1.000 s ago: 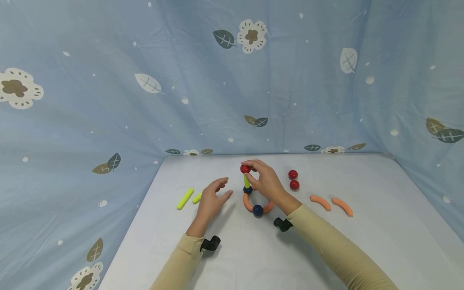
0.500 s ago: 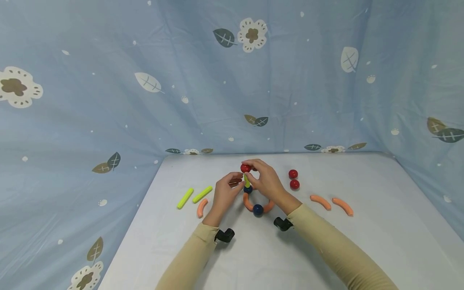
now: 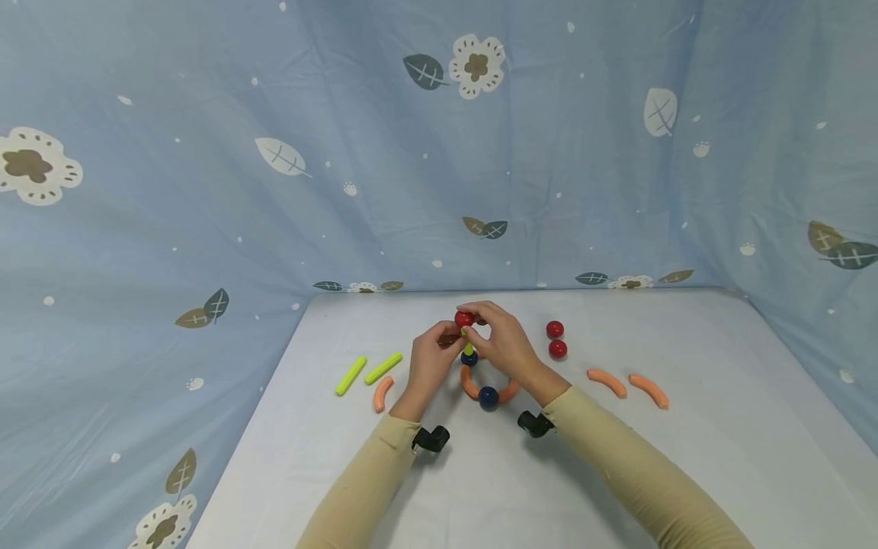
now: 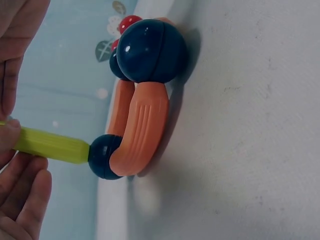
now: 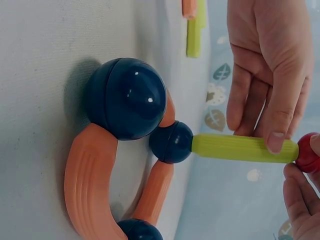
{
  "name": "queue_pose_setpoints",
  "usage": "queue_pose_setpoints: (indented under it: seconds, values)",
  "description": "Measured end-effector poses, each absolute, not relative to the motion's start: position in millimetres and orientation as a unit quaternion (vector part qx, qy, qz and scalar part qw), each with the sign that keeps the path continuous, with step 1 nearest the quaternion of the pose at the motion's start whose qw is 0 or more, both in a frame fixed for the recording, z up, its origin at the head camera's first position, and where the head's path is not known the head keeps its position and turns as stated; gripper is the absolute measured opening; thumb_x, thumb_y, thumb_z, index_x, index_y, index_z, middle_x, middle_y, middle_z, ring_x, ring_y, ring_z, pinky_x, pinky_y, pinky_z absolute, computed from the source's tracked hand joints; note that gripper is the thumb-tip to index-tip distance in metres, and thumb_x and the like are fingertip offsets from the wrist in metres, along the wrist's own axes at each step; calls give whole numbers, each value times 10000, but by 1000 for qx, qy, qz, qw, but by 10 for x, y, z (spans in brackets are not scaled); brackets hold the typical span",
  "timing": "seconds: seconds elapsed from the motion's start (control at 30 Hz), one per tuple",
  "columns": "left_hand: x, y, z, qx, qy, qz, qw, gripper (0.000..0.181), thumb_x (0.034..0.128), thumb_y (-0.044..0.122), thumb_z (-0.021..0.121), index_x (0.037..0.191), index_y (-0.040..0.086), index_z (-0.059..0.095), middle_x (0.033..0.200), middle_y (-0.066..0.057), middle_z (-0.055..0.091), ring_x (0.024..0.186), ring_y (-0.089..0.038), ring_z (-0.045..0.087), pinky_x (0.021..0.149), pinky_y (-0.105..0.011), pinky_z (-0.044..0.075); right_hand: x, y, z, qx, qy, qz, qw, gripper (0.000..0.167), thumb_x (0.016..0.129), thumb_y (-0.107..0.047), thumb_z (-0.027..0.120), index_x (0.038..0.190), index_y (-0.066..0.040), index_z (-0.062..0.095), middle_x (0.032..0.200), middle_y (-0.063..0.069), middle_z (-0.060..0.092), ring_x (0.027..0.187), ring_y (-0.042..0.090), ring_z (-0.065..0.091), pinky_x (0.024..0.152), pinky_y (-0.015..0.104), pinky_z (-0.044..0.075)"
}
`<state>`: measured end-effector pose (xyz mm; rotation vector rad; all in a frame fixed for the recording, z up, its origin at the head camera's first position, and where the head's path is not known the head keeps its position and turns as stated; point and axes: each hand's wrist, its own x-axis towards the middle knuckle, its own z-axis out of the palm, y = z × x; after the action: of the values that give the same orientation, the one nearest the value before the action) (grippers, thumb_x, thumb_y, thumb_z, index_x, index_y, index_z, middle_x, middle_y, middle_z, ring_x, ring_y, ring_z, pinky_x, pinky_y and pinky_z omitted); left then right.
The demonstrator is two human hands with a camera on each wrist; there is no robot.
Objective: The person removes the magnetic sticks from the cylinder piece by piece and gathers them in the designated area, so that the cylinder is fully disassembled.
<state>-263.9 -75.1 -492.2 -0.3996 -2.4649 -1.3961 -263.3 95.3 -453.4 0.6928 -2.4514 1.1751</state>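
A yellow-green ribbed rod (image 5: 225,148) stands upright on a dark blue ball (image 5: 171,142), part of a ring of curved orange rods (image 5: 90,182) and blue balls lying on the table. My left hand (image 3: 430,362) pinches the rod near its top between thumb and fingers. On the rod's upper end sits a red ball (image 3: 464,319), which my right hand (image 3: 506,343) grips with thumb and fingertips. The ring's nearest blue ball (image 3: 488,398) faces me. Its far side is partly hidden behind my right hand.
Two loose yellow-green rods (image 3: 350,376) and a curved orange rod (image 3: 382,394) lie left on the white table (image 3: 480,488). To the right are two red balls (image 3: 556,349) and two more curved orange rods (image 3: 607,383). A blue patterned cloth (image 3: 549,191) hangs behind.
My left hand has moved right and up, from beside the loose rods to the upright rod, and now pinches it. The right hand has stayed on the red ball.
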Motion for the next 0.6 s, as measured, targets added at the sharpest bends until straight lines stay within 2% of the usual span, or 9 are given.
queue_pose_setpoints:
  seconds: [0.23,0.6]
  values:
    - [-2651,-752,-4889,-135,-859,-473,141,189,943,211,756,1106,116,740,1033,-20,760,933,-148,721,824,-305,600,-2647,954,-4534,248,-858,422,157,395,949,-116,736,1331,-127,636,1277,55,646,1057,195,657,915,428,569]
    - [-2665,-739,-4883,-142,-860,-471,139,188,935,226,768,1092,124,752,995,-12,760,906,-125,718,794,-256,594,-2643,1005,-4485,246,-859,430,128,368,974,-114,704,1333,-117,624,1301,59,633,1076,215,680,924,419,569]
